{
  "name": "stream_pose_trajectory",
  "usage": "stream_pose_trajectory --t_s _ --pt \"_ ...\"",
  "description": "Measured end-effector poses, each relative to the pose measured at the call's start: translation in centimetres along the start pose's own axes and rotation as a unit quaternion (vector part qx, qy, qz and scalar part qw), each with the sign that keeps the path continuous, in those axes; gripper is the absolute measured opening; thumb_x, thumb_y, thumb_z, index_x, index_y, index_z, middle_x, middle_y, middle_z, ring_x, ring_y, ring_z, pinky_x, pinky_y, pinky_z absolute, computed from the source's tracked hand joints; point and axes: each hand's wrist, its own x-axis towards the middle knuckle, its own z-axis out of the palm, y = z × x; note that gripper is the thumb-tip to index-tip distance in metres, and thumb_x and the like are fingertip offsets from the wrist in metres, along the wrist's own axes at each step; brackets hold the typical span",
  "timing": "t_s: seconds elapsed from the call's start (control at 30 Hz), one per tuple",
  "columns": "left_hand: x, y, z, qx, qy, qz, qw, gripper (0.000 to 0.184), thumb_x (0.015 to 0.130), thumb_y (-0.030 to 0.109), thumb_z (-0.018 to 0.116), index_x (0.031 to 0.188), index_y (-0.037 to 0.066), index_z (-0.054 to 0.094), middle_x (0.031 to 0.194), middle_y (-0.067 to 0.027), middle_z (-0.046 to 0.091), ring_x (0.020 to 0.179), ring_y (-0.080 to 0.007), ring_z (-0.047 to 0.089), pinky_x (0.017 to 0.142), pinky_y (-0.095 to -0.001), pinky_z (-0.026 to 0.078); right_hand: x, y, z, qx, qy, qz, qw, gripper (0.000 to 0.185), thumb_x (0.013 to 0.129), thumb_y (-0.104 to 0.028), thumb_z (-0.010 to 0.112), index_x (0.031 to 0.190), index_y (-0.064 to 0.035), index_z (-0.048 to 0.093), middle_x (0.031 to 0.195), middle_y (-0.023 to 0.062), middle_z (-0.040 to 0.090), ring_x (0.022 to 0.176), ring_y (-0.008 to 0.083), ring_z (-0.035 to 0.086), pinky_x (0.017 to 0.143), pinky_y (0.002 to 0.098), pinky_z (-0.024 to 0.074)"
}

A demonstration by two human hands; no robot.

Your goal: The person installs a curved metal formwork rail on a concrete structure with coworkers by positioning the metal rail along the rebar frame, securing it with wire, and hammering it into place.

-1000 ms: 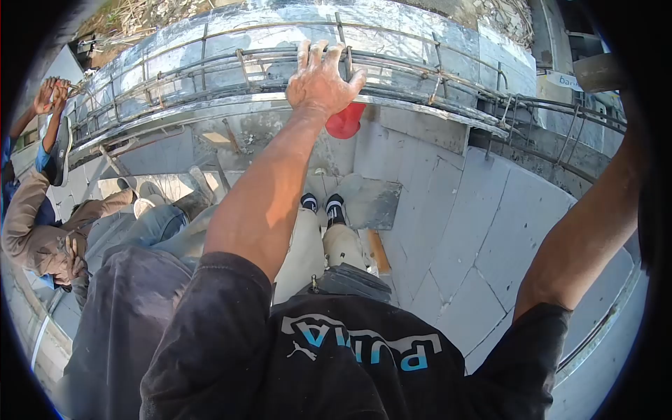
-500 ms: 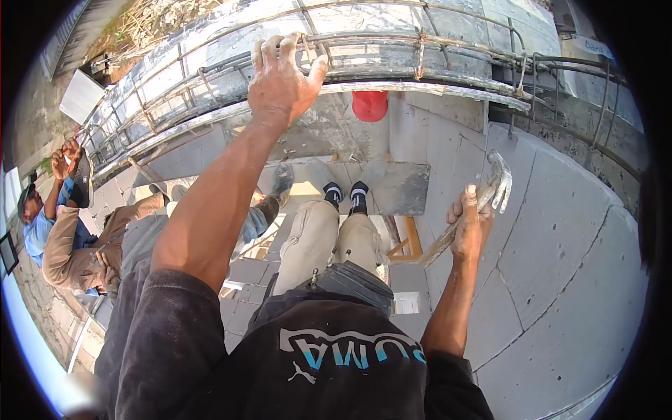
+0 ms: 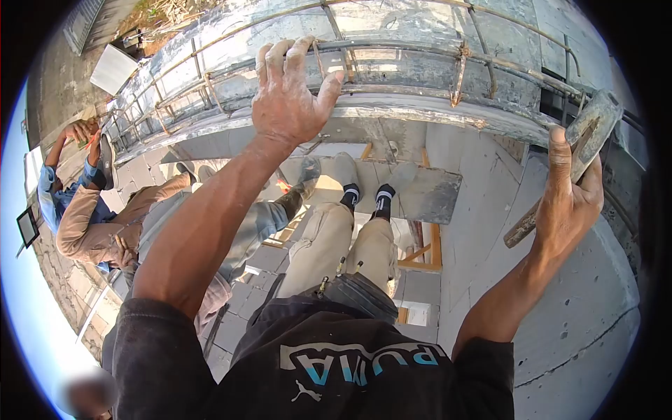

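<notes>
Head view, left hand (image 3: 287,106) laid on the rebar cage (image 3: 385,43), fingers slightly spread across its bars, right hand (image 3: 568,201) with fingers wrapped around a claw hammer (image 3: 596,124), near the right end of the formwork (image 3: 434,116).

Shirt (image 3: 350,400): was black, lettered in white and light blue. Trousers (image 3: 318,245): were beige. Socks (image 3: 383,203): were black with white marks. Hammer (image 3: 600,115): had a grey head, brown handle (image 3: 523,227). Block wall (image 3: 595,280): was pale grey with dark joints.
</notes>
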Motion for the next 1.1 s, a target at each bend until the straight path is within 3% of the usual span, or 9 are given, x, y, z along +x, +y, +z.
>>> stream_pose_trajectory --t_s 0.13,0.23,0.37,0.4,0.5,0.6,0.7,0.8,1.1 --pt "0.2 -0.2 -0.1 -0.005 -0.007 0.005 1.000 0.067 0.097 0.047 0.062 0.146 0.006 0.045 0.138 -0.0237 0.044 0.131 -0.0432 0.041 0.111 -0.0540 0.036 2.6 1.3 2.7 -0.055 -0.029 -0.136 0.989 0.048 0.092 -0.044 0.077 0.117 -0.0038 0.074 0.117 0.0133 0.072 0.108 0.0233 0.069 0.094 0.0389 0.0543" --pt "0.0 0.0 -0.3 -0.002 -0.015 -0.001 1.000 0.067 0.097 0.048 0.061 0.146 0.005 0.045 0.136 -0.0240 0.045 0.130 -0.0429 0.042 0.111 -0.0538 0.036 3.1 1.7 5.5 -0.061 -0.024 -0.204 0.977 0.054 0.092 -0.048 0.075 0.112 0.0018 0.073 0.114 0.0178 0.070 0.112 0.0331 0.066 0.097 0.0445 0.0532" --pt "0.0 -0.4 0.1 0.001 -0.005 0.022 1.000 0.068 0.098 0.050 0.059 0.146 0.005 0.045 0.136 -0.0238 0.046 0.130 -0.0425 0.042 0.111 -0.0536 0.035 2.9 3.3 7.9 -0.087 -0.036 -0.265 0.960 0.057 0.092 -0.049 0.074 0.115 0.0031 0.072 0.118 0.0215 0.069 0.124 0.0337 0.059 0.101 0.0467 0.0508" --pt "0.0 -0.4 0.1 0.002 -0.003 0.026 1.000 0.068 0.098 0.051 0.059 0.146 0.005 0.045 0.136 -0.0238 0.046 0.130 -0.0424 0.042 0.111 -0.0535 0.035 2.6 3.4 8.3 -0.092 -0.033 -0.254 0.962 0.059 0.094 -0.049 0.070 0.118 0.0051 0.070 0.121 0.0245 0.068 0.129 0.0358 0.056 0.107 0.0489 0.0447" --pt "0.0 -0.5 0.0 0.004 -0.013 0.024 1.000 0.068 0.098 0.051 0.058 0.147 0.005 0.044 0.136 -0.0239 0.045 0.130 -0.0423 0.042 0.112 -0.0534 0.034 2.8 3.7 8.4 -0.074 -0.057 -0.169 0.981 0.062 0.094 -0.055 0.069 0.125 -0.0007 0.069 0.132 0.0201 0.064 0.135 0.0363 0.050 0.111 0.0494 0.0436" --pt "0.0 -0.4 0.0 0.019 -0.010 0.023 1.000 0.069 0.100 0.051 0.057 0.147 0.004 0.044 0.136 -0.0240 0.046 0.130 -0.0417 0.043 0.113 -0.0524 0.034 3.3 4.4 8.6 -0.069 -0.059 -0.205 0.975 0.062 0.093 -0.053 0.071 0.126 -0.0004 0.069 0.132 0.0195 0.065 0.134 0.0367 0.051 0.110 0.0497 0.0428" --pt "0.2 -0.9 0.3 0.015 -0.014 0.036 0.999 0.068 0.095 0.049 0.064 0.145 0.008 0.045 0.135 -0.0220 0.044 0.131 -0.0449 0.040 0.110 -0.0566 0.038 3.0 3.4 8.6 -0.070 -0.051 -0.215 0.973 0.062 0.093 -0.052 0.069 0.127 -0.0001 0.068 0.132 0.0208 0.064 0.133 0.0382 0.051 0.112 0.0497 0.0393" --pt "0.2 -0.8 0.2 0.015 -0.018 0.021 0.999 0.067 0.096 0.050 0.063 0.145 0.009 0.046 0.136 -0.0219 0.046 0.132 -0.0441 0.040 0.111 -0.0560 0.037 2.7 0.8 7.2 -0.012 -0.102 -0.154 0.983 0.054 0.086 -0.023 0.074 0.132 0.0012 0.061 0.133 0.0290 0.059 0.129 0.0452 0.048 0.112 0.0518 0.0376" --pt "0.1 -0.5 0.4 0.022 -0.017 -0.012 1.000 0.068 0.094 0.051 0.064 0.146 0.011 0.046 0.139 -0.0201 0.046 0.135 -0.0437 0.038 0.111 -0.0564 0.038 2.9 1.7 7.9 -0.033 -0.071 -0.200 0.977 0.049 0.086 -0.021 0.071 0.126 0.0052 0.063 0.129 0.0293 0.061 0.127 0.0449 0.051 0.111 0.0507 0.0397"
